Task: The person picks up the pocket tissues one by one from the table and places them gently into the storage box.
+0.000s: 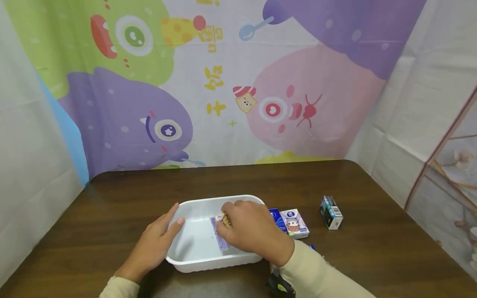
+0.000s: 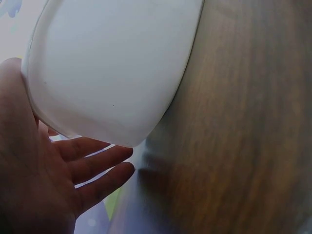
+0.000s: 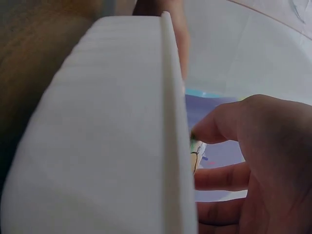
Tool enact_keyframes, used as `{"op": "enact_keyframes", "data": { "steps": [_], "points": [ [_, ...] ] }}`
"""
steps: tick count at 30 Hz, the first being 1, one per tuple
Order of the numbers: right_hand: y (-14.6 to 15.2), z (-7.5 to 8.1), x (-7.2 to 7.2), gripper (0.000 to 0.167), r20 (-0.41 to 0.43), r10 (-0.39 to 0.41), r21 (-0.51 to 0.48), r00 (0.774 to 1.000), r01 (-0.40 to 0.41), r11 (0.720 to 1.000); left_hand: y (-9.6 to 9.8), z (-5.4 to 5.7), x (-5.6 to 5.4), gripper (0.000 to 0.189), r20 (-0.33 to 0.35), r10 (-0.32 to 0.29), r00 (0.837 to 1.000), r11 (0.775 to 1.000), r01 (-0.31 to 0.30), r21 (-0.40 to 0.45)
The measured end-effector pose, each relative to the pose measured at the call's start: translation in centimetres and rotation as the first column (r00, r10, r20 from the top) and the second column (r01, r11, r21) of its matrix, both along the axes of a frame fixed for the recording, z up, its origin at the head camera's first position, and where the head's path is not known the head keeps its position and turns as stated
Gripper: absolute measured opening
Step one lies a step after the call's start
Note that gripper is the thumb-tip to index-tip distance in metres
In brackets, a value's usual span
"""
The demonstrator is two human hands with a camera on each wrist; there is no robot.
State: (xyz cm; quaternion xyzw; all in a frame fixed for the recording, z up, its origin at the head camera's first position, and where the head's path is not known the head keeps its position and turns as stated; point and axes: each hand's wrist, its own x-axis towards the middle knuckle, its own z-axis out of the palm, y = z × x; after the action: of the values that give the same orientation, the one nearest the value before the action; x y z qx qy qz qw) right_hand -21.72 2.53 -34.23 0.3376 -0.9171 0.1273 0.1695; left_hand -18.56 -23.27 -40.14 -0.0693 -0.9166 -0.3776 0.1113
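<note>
A white plastic tray point(image 1: 199, 265) with raised sides stands on the table in front of me. My right hand point(image 1: 247, 227) reaches over its right side and pinches a small purple pack with a tan cartoon print point(image 1: 220, 242), low inside the tray. In the right wrist view the tray's outer wall point(image 3: 107, 122) hides most of that pack point(image 3: 196, 151); thumb and fingers show around it. My left hand point(image 1: 154, 244) lies along the tray's left end, thumb over the rim and the other fingers outside. These fingers point(image 2: 100, 163) look fairly straight in the left wrist view.
Right of the tray lie a blue pack point(image 1: 276, 219) and a white pack with a cartoon figure point(image 1: 295, 223). Farther right stands a small dark box point(image 1: 331, 213) with a pale end. A black item point(image 1: 279, 285) sits partly under my right forearm. A printed curtain point(image 1: 223, 136) hangs behind the table.
</note>
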Motion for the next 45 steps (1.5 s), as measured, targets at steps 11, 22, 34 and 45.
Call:
{"op": "enact_keyframes", "data": {
  "steps": [11, 22, 34, 45],
  "points": [
    [-0.8, -0.7, 0.3, 0.028, 0.056, -0.018, 0.033, 0.998, 0.017, 0.999, -0.2, 0.1, 0.1, 0.062, -0.005, 0.002, 1.0, 1.0, -0.002, -0.009],
    [-1.4, -1.0, 0.4, 0.035, 0.077, -0.055, 0.078, 0.996, 0.049, 0.996, -0.2, 0.3, 0.1, 0.061, -0.014, 0.008, 1.0, 1.0, -0.008, 0.001],
    [-1.2, -1.5, 0.3, 0.04, 0.095, -0.09, 0.096, 0.991, 0.081, 0.992, 0.0, 0.6, -0.1, 0.062, 0.001, 0.007, 1.0, 1.0, -0.007, -0.014],
    [-0.9, -1.9, 0.5, 0.036, 0.001, -0.089, 0.1, 0.996, 0.088, 0.991, 0.1, 0.2, -0.2, 0.062, 0.014, 0.002, 1.0, 1.0, -0.001, -0.01]
  ]
}}
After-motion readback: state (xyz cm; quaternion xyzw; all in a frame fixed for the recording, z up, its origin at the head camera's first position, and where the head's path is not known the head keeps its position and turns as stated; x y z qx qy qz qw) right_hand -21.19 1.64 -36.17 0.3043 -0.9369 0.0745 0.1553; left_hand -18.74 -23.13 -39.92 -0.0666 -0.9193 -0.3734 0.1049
